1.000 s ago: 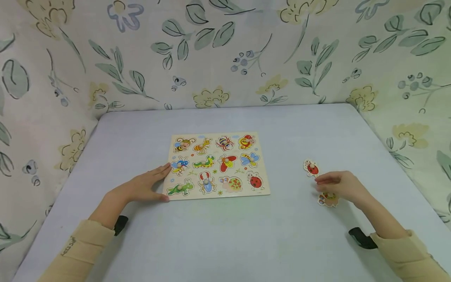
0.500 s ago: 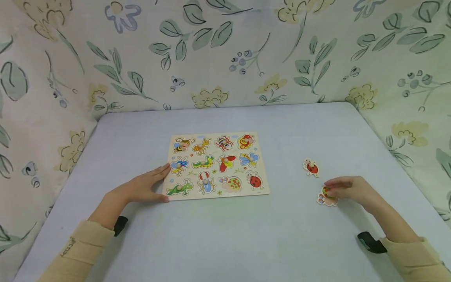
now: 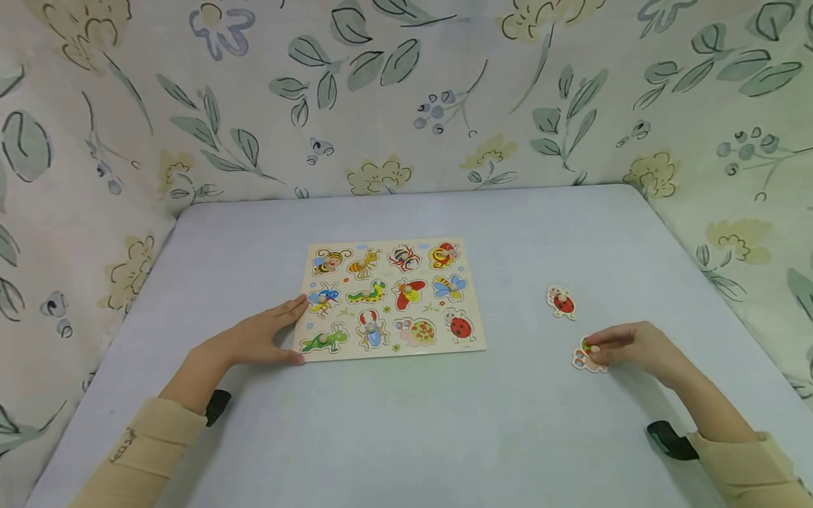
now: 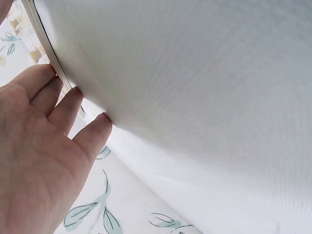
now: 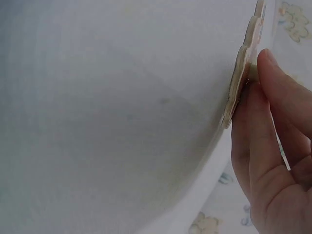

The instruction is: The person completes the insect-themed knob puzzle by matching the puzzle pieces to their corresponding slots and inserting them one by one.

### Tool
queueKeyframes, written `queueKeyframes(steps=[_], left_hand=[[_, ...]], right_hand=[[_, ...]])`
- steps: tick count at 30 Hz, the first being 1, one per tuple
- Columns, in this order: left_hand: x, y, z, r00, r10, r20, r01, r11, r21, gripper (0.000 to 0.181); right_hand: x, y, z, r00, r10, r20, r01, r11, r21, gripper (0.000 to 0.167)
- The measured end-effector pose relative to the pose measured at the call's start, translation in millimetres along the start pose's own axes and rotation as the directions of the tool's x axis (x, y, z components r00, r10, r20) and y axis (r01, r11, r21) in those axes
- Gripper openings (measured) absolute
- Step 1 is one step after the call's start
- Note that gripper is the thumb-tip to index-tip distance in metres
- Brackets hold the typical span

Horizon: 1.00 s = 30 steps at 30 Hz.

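On the table lies a wooden insect puzzle board (image 3: 387,319), most of its pictures carrying small round pegs. No peg shows on its printed snail (image 3: 416,331) or printed ladybug (image 3: 459,326). My left hand (image 3: 260,335) touches the board's left edge with extended fingers, the thumb by the near left corner; the left wrist view shows fingertips (image 4: 74,92) against that edge. To the right, my right hand (image 3: 641,351) pinches the peg of a snail puzzle piece (image 5: 242,63) between thumb and fingers, covering part of it. A ladybug puzzle piece (image 3: 562,303) lies just beyond, untouched.
The white table (image 3: 406,430) extends around the board and loose pieces. Floral cloth (image 3: 406,99) rises behind the table and along both sides. A dark band end (image 3: 672,440) sticks out by the right sleeve, another (image 3: 218,406) by the left.
My right hand has moved from beside the ladybug piece, toward me and slightly right, to the snail piece, and now pinches its peg. The left hand and the board stay in place.
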<state>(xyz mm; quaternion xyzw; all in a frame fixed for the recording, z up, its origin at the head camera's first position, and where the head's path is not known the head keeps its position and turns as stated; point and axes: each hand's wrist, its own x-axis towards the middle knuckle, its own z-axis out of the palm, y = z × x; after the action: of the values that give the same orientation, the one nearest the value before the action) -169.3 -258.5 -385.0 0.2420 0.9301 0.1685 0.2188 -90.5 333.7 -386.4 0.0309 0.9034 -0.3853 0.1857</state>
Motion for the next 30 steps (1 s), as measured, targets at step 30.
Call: queueKeyframes(steps=[30], left_hand=[[-0.6, -0.4, 0.4, 1.0, 0.002, 0.003, -0.002, 1.0, -0.03, 0.107]], right_hand=[[3.2, -8.2, 2.2, 0.997, 0.018, -0.07, -0.025, 0.996, -0.091, 0.035]])
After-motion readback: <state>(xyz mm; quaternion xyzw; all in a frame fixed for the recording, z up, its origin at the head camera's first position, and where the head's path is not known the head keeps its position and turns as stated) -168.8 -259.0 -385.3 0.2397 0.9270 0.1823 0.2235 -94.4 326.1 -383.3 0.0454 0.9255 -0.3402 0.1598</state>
